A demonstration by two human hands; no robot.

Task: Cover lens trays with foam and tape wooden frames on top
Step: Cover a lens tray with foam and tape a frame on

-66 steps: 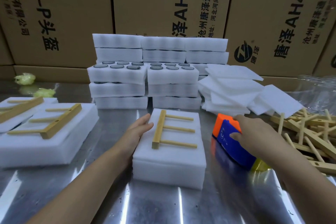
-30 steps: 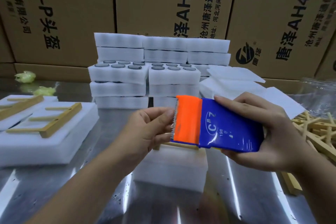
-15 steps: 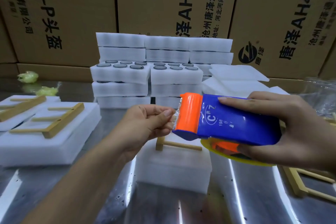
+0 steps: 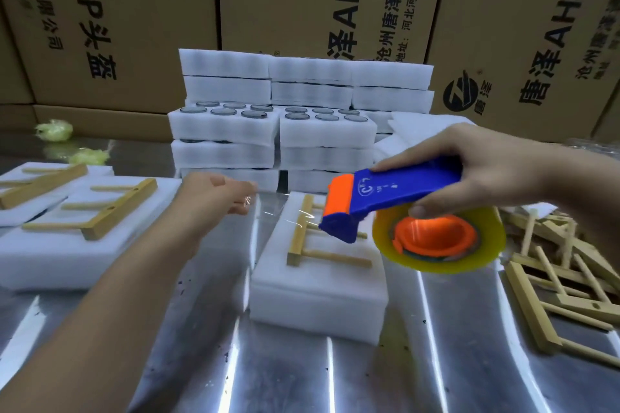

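while the strip is stretched: the length of clear sticky tape (image 4: 285, 208) runs taut between the left hand (image 4: 214, 198) and the blue and orange plastic tape dispenser (image 4: 396, 191), just above the near white foam-covered tray block (image 4: 318, 292); only glints show it, so its width is hard to read.
step in hand: judged to be laying a band across the pale wooden comb-shaped frame (image 4: 297, 238) that lies on top of that block.
doing it well: hold the strip tight and level, lower it square across the frame's long bar, and press the free end down the block's left side before drawing the dispenser over and down the right side; slack would wrinkle, and a drag could slide the loose frame.
left hand: fingers drawn together, pinching the free end of the strip, in the air left of the block and touching nothing else.
right hand (image 4: 483, 171): wrapped round the dispenser's blue handle, fingers on top and thumb beneath, with the yellowish tape roll (image 4: 489, 241) below on its orange hub.
task's thing: the block stands at the centre of the shiny metal table (image 4: 436, 362), frame on top, with no tape on it that can be seen.
nearby: two foam blocks with frames (image 4: 67, 245) at left, stacked white foam lens trays (image 4: 275, 131) behind, and a loose heap of wooden frames (image 4: 553, 278) at right.
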